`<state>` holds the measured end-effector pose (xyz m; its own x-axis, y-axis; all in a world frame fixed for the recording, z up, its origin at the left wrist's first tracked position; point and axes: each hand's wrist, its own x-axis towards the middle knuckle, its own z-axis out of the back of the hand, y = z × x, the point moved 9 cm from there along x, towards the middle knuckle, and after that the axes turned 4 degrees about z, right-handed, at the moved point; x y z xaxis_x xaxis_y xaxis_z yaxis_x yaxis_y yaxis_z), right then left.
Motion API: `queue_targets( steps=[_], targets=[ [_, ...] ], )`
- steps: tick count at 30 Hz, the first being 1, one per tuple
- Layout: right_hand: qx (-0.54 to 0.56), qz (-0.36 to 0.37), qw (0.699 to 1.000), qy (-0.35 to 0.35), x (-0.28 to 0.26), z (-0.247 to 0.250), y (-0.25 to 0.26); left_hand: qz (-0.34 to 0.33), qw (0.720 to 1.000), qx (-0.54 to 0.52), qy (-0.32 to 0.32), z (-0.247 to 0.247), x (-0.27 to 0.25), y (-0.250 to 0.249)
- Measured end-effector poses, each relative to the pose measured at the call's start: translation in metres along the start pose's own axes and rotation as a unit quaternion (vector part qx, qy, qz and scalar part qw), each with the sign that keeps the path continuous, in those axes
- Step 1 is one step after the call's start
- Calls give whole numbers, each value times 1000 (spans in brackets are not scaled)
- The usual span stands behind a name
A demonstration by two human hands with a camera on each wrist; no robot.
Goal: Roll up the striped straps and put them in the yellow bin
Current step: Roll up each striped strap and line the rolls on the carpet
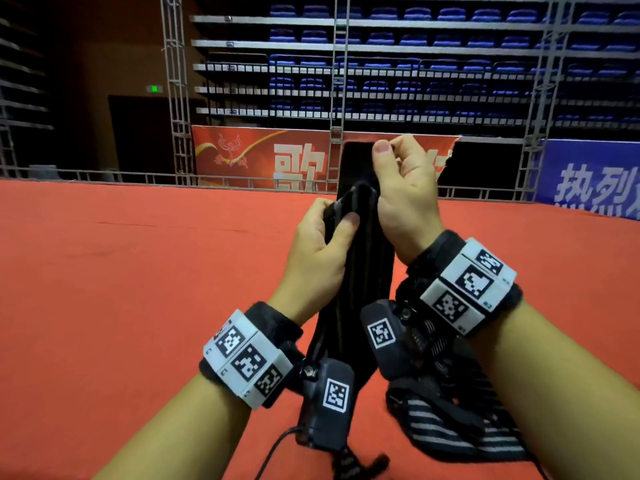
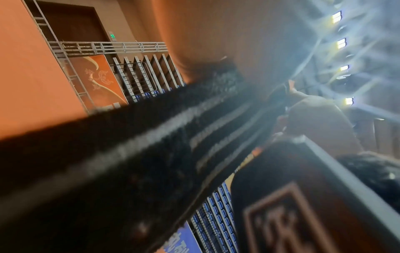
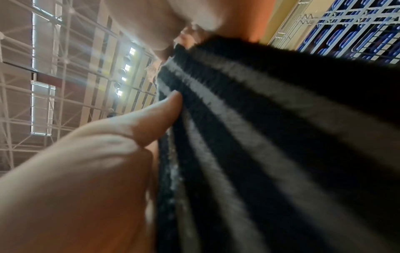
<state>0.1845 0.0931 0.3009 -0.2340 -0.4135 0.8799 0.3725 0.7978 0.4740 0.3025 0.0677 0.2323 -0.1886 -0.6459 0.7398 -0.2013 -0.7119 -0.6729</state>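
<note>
Both hands are on one striped strap [image 1: 353, 271], held up in the air over the red floor [image 1: 138, 289]. Left hand [image 1: 320, 251] clenches round the small started roll, thumb pressed on top; right hand [image 1: 403, 188] sits just beside it to the right, a bit higher and farther, thumb and fingers pinching the dark top end of the strap. Rest of the strap hangs down between the wrists toward the near edge. Risk, as I read it: roll is only a few turns w/ no table under it, so if either grip eases the coil springs loose and the start is lost. Hanging tail could snag on the wrist cameras [image 1: 327, 403] or the 2nd striped strap [image 1: 460, 431] heaped on the floor near-right, dragging the roll crooked. Yellow bin not in view, so the drop-off spot can't be judged.
</note>
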Motion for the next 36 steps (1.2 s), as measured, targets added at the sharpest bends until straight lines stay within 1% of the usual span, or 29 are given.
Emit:
queue_targets(
  steps=[2,4,6,9,12,15,17,20,23,24,25,26,29,31,34,36],
  targets=[
    [31,-62,996,55,-2,-16,-11,0,1000,-10,-20,9,10,-10],
    [55,-121,984,117,-17,-29,-30,16,998,-37,-43,20,21,-16],
    [70,-152,970,178,-40,-38,-48,33,996,-62,-56,28,30,-23],
    [73,-172,954,236,-74,-39,-65,57,994,-69,-60,35,39,-25],
    [106,-200,922,315,-111,-39,-75,73,993,-57,-68,41,39,-19],
    [76,-261,880,388,-149,-40,-92,89,993,-38,-67,42,31,-10],
    [57,-270,870,409,-163,-40,-96,98,992,-31,-67,42,25,-5],
    [46,-259,868,421,-170,-42,-92,100,993,-26,-61,41,19,-3],
    [33,-277,855,438,-177,-44,-87,89,994,-15,-54,42,11,-7],
    [36,-279,855,436,-175,-43,-82,88,995,-14,-50,43,9,-7],
    [42,-279,863,418,-167,-42,-73,89,995,-15,-43,43,7,-6],
    [44,-274,881,384,-154,-39,-64,90,995,-14,-35,43,4,-5],
    [28,-226,946,231,-100,-22,-39,97,995,2,-9,36,-6,0],
    [31,-175,971,162,-70,-13,-21,109,994,6,22,26,-12,5],
    [17,-108,986,126,-43,-11,-7,123,990,-1,68,13,-17,12],
    [9,-95,988,124,-37,-12,-10,123,990,-12,74,11,-17,15]
  ],
)
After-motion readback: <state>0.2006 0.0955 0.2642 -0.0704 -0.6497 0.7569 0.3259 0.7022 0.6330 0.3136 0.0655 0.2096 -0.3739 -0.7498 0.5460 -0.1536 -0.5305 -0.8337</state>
